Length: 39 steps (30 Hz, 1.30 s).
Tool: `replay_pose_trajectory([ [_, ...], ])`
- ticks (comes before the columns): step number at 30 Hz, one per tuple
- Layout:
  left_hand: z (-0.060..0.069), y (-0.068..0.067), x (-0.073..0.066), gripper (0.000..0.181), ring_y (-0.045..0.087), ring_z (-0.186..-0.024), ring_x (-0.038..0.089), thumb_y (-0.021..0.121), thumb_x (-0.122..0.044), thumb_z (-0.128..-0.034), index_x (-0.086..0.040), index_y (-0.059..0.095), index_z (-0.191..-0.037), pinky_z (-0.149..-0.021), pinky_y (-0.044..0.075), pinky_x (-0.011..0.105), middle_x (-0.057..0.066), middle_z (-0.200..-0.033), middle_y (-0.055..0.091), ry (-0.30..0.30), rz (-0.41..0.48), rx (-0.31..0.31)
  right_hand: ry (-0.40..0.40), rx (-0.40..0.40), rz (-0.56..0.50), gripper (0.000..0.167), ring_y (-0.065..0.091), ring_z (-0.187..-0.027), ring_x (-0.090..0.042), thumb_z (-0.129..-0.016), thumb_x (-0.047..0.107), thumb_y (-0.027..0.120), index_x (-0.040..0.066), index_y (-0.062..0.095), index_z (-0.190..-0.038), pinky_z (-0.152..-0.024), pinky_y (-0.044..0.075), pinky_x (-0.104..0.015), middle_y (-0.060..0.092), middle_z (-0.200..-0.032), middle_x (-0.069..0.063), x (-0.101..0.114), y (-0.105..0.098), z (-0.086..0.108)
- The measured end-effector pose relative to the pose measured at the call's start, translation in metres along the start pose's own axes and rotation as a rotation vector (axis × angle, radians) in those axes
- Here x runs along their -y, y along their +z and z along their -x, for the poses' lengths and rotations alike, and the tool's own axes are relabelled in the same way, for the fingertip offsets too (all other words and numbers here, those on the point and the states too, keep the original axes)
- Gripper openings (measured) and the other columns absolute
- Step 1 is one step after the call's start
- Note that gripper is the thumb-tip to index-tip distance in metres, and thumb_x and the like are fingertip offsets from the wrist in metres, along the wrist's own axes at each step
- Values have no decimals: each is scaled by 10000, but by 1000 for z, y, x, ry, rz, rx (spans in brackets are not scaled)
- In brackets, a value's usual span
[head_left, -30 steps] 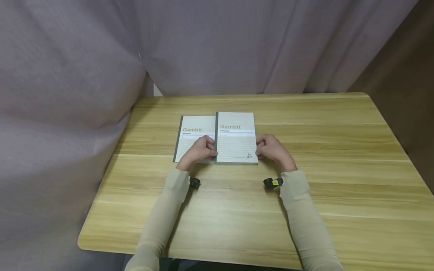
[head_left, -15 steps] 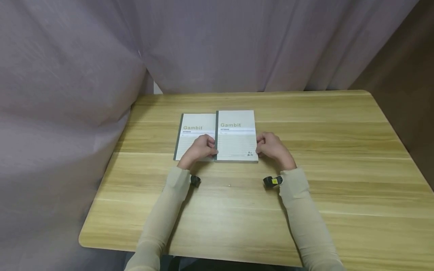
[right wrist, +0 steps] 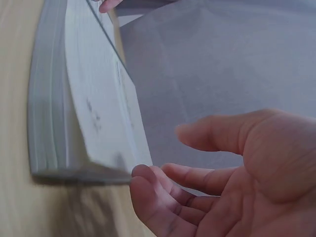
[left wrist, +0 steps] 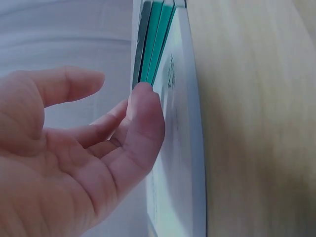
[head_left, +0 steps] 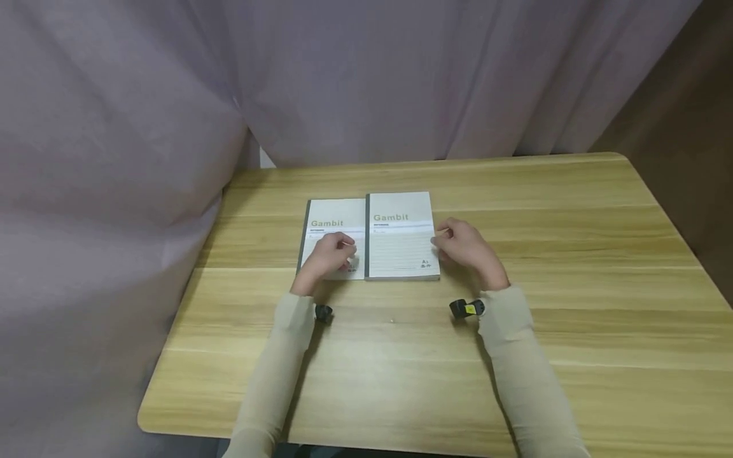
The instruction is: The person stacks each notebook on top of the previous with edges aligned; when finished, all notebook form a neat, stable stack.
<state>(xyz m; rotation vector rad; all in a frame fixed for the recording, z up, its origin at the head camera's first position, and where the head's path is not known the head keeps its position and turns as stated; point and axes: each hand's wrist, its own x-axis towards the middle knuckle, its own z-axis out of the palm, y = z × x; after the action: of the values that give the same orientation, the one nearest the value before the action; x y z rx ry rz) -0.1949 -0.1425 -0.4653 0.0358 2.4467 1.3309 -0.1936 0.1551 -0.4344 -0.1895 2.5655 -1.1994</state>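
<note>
A stack of white notebooks (head_left: 401, 247) with "Gambit" on the top cover lies in the middle of the table, dark spines to the left. Beside it on the left is a lower, matching notebook (head_left: 334, 210). My left hand (head_left: 328, 256) hovers over that lower notebook, thumb and fingers apart; in the left wrist view its fingertips are near the stack's teal-looking spines (left wrist: 157, 42), and contact is unclear. My right hand (head_left: 468, 249) is at the stack's right edge. In the right wrist view its fingers bend loosely by the corner of the stack (right wrist: 101, 98), gripping nothing.
The wooden table (head_left: 389, 381) extends around the notebooks on all sides. A grey curtain (head_left: 355, 83) hangs along its back and left. Each wrist bears a small black camera, the right one (head_left: 466, 309) with a yellow label.
My left hand has let go of the stack's spine side and moved left. My right hand has loosened and shifted slightly up along the right edge. The stack stays beside the lower notebook.
</note>
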Motion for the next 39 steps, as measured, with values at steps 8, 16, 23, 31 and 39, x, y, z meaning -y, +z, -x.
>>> replay_pose_trajectory([
  [8, 5, -16, 4, 300, 640, -687, 196, 587, -107, -978, 68, 617, -1220, -619, 541, 263, 169, -997, 689, 2, -19, -51, -52, -8, -5, 440, 664, -766, -299, -989, 124, 565, -158, 506, -1322, -637, 518, -263, 665, -1039, -264, 20, 11, -9],
  [16, 11, -32, 7, 299, 636, -717, 241, 577, -86, -992, 99, 594, -1226, -610, 531, 262, 206, -995, 663, 3, 27, -80, -64, 44, -64, 443, 669, -825, -320, -1014, 134, 566, -149, 499, -1348, -668, 545, -297, 657, -1072, -272, 43, 27, -19],
  [23, 16, -47, 15, 335, 650, -813, 291, 560, -103, -993, 105, 580, -1255, -626, 529, 252, 223, -1054, 640, -11, 17, -125, -81, 5, -58, 428, 689, -851, -319, -998, 151, 586, -108, 547, -1335, -643, 524, -289, 672, -1062, -234, 53, 44, -28],
  [31, 30, -59, 34, 343, 622, -881, 309, 538, -83, -1003, 131, 561, -1269, -737, 557, 342, 252, -1104, 622, -40, 38, -155, -80, 25, -72, 434, 696, -802, -270, -990, 154, 588, -98, 553, -1343, -694, 527, -302, 689, -1078, -220, 54, 65, -29],
  [39, 33, -65, 42, 357, 620, -930, 294, 529, -107, -1000, 116, 561, -1277, -755, 558, 327, 265, -1164, 616, -75, 39, -182, -122, 35, -111, 436, 713, -853, -314, -983, 138, 585, -123, 545, -1331, -740, 567, -326, 696, -1095, -235, 63, 82, -31],
])
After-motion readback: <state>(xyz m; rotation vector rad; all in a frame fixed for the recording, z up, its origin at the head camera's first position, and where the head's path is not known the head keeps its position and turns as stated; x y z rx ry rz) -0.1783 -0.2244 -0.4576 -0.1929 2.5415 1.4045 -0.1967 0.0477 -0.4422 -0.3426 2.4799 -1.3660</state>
